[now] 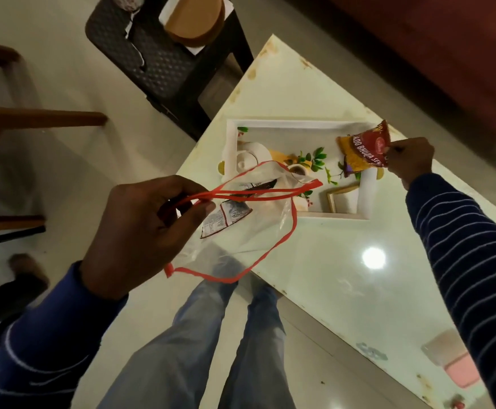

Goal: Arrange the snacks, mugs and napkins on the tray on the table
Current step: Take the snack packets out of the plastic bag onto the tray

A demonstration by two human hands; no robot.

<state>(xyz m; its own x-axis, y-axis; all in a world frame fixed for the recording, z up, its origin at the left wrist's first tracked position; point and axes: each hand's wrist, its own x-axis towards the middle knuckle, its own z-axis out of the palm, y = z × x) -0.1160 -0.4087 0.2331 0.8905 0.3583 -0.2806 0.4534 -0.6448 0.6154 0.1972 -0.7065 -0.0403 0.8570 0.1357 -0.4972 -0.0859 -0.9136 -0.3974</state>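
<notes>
My left hand (140, 231) grips the red handles of a clear plastic bag (241, 231) with red trim, held above the table's near corner; a snack packet (226, 216) shows inside it. My right hand (410, 162) pinches a red and yellow snack packet (361, 150) over the right end of the white tray (285, 124). On the tray stand white mugs (249, 156) at the left, partly hidden by the bag. A small wooden-framed holder (341, 196) sits at the tray's near right.
The glossy pale table (344, 276) runs off to the lower right, with a lamp's reflection on it. A dark plastic chair (158, 54) stands beyond the table's far corner. Wooden furniture (34, 119) is at the left. My legs (211, 349) are below.
</notes>
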